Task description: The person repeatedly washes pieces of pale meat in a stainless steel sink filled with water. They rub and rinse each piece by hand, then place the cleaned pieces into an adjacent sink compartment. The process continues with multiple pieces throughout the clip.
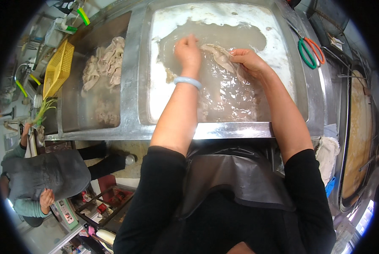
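Note:
My right hand point(248, 60) pinches the edge of a pale, wet piece of what looks like animal offal point(221, 57), which stretches left from the fingers and hangs down. To its left is my left hand point(187, 47), blurred, with curled fingers and a pale blue bangle at the wrist; whether it grips anything is unclear. Both hands are over a steel sink point(143, 95) of cloudy greyish water point(240, 35), bordered by a white area point(170, 19). In the adjoining left basin point(78, 117) lies a heap of similar pale offal point(108, 63), partly under murky water.
Scissors with green and orange handles point(310, 52) lie on the right steel ledge. A yellow plastic basket point(59, 70) stands beyond the left basin. At far left, another person point(49, 171) holds green stalks point(43, 111). Pale cloths point(326, 152) hang at right, beside a large pan point(357, 127).

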Motion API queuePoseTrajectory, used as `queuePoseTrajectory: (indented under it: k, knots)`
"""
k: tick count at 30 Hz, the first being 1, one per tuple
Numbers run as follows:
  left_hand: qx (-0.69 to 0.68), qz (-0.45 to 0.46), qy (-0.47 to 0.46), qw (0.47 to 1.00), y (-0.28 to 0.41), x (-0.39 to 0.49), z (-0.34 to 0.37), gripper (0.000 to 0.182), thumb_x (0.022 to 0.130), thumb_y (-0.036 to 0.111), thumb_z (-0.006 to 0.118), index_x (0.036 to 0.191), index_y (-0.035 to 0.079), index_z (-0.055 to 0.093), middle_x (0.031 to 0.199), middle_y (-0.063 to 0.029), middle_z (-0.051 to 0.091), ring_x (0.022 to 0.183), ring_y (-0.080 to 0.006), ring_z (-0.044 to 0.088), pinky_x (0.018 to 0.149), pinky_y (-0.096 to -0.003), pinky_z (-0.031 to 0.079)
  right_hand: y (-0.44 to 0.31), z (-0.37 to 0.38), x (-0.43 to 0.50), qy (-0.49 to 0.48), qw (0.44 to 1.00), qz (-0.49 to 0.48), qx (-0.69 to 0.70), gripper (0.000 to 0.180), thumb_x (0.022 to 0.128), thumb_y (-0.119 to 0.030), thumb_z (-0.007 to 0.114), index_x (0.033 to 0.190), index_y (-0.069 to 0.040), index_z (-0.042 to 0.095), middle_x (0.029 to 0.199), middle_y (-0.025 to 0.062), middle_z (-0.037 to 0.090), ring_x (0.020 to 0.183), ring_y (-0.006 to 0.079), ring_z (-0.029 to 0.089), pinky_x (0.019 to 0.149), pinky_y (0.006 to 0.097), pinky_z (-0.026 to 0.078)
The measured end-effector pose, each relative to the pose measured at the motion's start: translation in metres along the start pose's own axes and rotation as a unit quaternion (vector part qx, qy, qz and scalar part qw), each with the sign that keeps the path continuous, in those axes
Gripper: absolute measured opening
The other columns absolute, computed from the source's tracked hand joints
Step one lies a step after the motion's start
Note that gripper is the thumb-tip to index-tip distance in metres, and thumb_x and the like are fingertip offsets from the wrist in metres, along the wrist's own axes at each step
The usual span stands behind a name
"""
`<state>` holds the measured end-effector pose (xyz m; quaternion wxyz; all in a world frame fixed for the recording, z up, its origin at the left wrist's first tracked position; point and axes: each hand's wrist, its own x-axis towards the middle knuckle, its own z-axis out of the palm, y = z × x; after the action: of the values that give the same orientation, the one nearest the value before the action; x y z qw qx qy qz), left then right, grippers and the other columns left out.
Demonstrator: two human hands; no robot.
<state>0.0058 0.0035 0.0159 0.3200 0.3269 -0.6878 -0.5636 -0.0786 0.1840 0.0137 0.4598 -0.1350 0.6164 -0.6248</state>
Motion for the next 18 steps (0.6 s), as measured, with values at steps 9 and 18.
queuePoseTrajectory:
  k: [9, 18]
  knots:
    - [0.001, -0.043, -0.345, 0.938, -0.002, -0.03, 0.026, 0.027, 0.086, 0.025, 0.063, 0.1, 0.002, 0.067, 0.087, -0.0056, 0.066, 0.076, -0.0125, 0.059, 0.07, -0.0257, 0.048, -0.002, -0.002, -0.005, 0.101, 0.994, -0.024, -0.041, 0.016, 0.083, -0.018, 0.063, 0.09, -0.004, 0.066, 0.078, 0.0036, 0.063, 0.064, 0.01, 0.055, 0.056, 0.0256, 0.044]
    - [0.188, 0.219, -0.209, 0.934, 0.0, -0.02, 0.015, 0.028, 0.077, 0.016, 0.068, 0.101, 0.001, 0.066, 0.104, -0.0149, 0.065, 0.09, -0.0227, 0.062, 0.076, -0.0337, 0.05, -0.006, 0.003, -0.005, 0.055, 0.998, 0.027, -0.024, 0.02, 0.089, -0.018, 0.058, 0.097, -0.001, 0.063, 0.087, 0.005, 0.064, 0.072, 0.0112, 0.058, 0.058, 0.0246, 0.047]
